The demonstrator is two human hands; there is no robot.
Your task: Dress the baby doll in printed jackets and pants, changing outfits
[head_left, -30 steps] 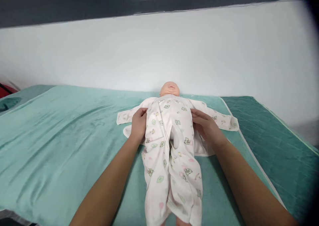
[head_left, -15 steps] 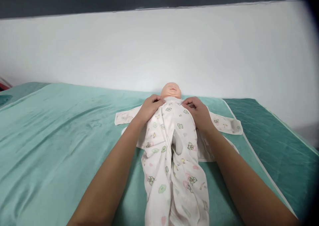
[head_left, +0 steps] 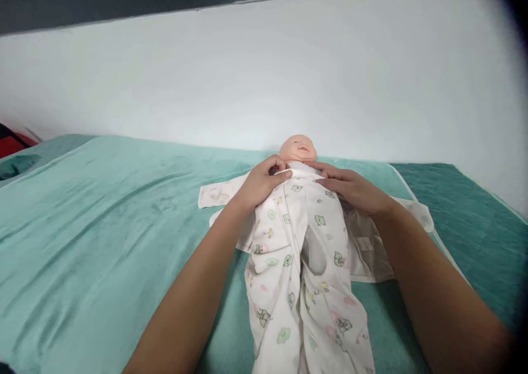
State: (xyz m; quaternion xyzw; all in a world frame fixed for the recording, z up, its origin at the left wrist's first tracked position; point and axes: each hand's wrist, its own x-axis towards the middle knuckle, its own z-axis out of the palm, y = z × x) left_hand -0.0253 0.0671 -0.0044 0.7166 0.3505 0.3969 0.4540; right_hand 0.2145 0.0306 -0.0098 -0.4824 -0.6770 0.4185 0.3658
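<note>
A baby doll (head_left: 298,147) lies on its back, its head toward the wall. White printed baby pants (head_left: 284,264) cover it from the chest down. My left hand (head_left: 267,180) pinches the top edge of the pants at the left of the chest. Stretched across the right of the chest, my right hand (head_left: 350,187) has its fingers below the doll's neck and its thumb apart on the waistband. A white printed baby shirt (head_left: 220,193) is spread beneath the doll, sleeves out to both sides; my right forearm hides part of it.
A light green sheet (head_left: 103,236) with wrinkles covers the bed, and a darker green cloth (head_left: 441,198) lies at the right. Behind the doll's head stands a white wall (head_left: 206,82). Something red (head_left: 12,144) shows at the far left edge.
My right hand has moved inward over the doll's chest and its fingers have stretched out. My left hand stays at the waistband. The camera view has tilted and shifted slightly.
</note>
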